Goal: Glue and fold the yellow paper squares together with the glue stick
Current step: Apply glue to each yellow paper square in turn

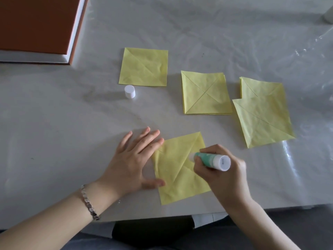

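Glue stick (210, 160) is sitting clamped in the curled fingers of my right hand (225, 177), its tip touching the yellow square (177, 171) at lower centre. My left hand (132, 164) is holding down that square's left edge, fingers straight and spread.

The table (54, 114) lies under a clear plastic film (297, 159), wrinkled and glossy, catching white glare on the right. The yellow squares (205, 92) are thin matt paper, faintly crinkled, with sharp creases. The glue stick (212, 160) is smooth plastic with a slight sheen, green with a white end. Its cap (129, 91) is matt white plastic. The bracelet (89, 202) at near left is bright polished metal links. The far-left orange-brown slab (36, 24) looks matt, perhaps a cloth-covered book.
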### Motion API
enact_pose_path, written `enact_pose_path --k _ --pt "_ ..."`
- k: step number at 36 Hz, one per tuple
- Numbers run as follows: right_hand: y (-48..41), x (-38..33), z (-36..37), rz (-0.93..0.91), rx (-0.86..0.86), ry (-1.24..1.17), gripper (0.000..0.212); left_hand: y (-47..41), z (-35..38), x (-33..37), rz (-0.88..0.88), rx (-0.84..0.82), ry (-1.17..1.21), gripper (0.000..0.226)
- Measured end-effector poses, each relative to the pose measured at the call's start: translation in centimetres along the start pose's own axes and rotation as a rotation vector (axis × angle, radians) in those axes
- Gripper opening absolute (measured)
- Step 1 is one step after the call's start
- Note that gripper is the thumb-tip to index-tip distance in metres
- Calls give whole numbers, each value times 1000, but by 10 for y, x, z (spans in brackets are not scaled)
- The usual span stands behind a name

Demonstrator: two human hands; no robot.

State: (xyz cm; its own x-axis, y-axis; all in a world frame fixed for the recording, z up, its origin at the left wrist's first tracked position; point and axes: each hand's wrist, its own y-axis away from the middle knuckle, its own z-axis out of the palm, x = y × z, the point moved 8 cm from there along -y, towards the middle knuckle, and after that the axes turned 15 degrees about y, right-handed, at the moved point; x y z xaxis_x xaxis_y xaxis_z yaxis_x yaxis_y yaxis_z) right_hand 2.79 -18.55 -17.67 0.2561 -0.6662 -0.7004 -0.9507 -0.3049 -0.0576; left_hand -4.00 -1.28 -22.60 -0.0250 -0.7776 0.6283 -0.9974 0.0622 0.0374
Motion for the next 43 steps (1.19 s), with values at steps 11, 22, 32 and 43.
enact_pose_path --k 11,22,32,43 --pt "-1 12 1 -25 26 60 17 -1 1 0 -28 -12 20 92" --pt "1 12 -11 22 40 1 11 -1 2 -1 -23 -30 5 92" --pt "11 12 5 -18 -52 45 23 -1 1 -2 -34 -22 21 92" --pt "15 21 -19 6 26 38 11 -2 2 -2 -27 -31 25 93"
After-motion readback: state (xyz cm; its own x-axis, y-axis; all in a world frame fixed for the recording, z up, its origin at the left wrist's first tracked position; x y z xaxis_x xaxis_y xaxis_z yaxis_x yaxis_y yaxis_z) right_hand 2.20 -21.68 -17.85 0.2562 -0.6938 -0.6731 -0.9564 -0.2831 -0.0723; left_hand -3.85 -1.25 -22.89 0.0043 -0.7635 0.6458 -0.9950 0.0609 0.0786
